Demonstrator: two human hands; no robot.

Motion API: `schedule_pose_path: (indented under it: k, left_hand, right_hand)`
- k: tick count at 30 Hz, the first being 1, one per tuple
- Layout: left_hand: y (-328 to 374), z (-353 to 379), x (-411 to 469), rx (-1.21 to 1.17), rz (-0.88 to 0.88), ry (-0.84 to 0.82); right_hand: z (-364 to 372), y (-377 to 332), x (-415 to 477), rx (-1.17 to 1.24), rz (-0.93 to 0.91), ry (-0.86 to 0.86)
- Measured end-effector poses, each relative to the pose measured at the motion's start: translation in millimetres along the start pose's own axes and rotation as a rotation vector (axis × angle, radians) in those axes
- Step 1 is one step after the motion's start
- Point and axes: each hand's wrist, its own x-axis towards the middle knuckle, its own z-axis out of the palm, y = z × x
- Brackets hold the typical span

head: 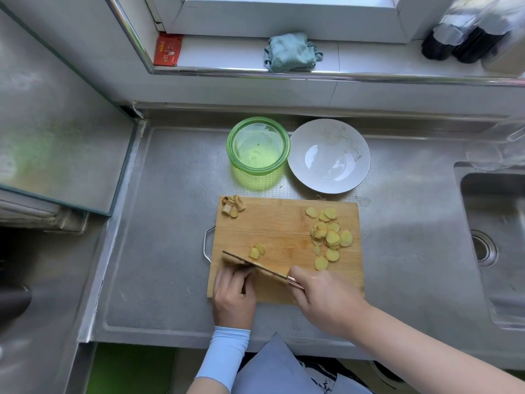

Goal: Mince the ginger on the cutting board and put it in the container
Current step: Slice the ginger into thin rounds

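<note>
The left hand (234,294) is lying at the near left corner of the cutting board (278,220). Its fingers are curling over the ginger piece (236,261) and pinning it down. The fingertips and blade are hiding most of that piece, so I cannot tell its long axis. The right hand (321,297) is wrapping round the handle of the knife (255,265) at the near middle of the board. The blade is running diagonally from the handle toward the far left, and its tip is reaching just past the left fingertips. The cut is therefore falling right beside the left hand, on the far side of its fingers.

Two loose slices (257,251) are lying just beyond the blade. The heap of ginger slices (331,237) is sitting well to the right on the board, nearer the right hand. Peel scraps (233,206) are resting at the far left corner.

The green container (230,149) is standing on the table (170,223) beyond the board's far edge, with a white plate (329,156) just beside it on the right. It appears to be holding no ginger. Judging by this, slicing is going on and mincing is not yet begun. The container is lying straight away from both hands, across the board's whole depth.
</note>
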Motion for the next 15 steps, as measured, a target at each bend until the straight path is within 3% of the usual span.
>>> schedule_pose_path:
  k: [15]
  left_hand:
    - [2,-6,5,-0.051,0.02,0.011]
  right_hand:
    - [0,8,-25,-0.041,0.004,-0.005]
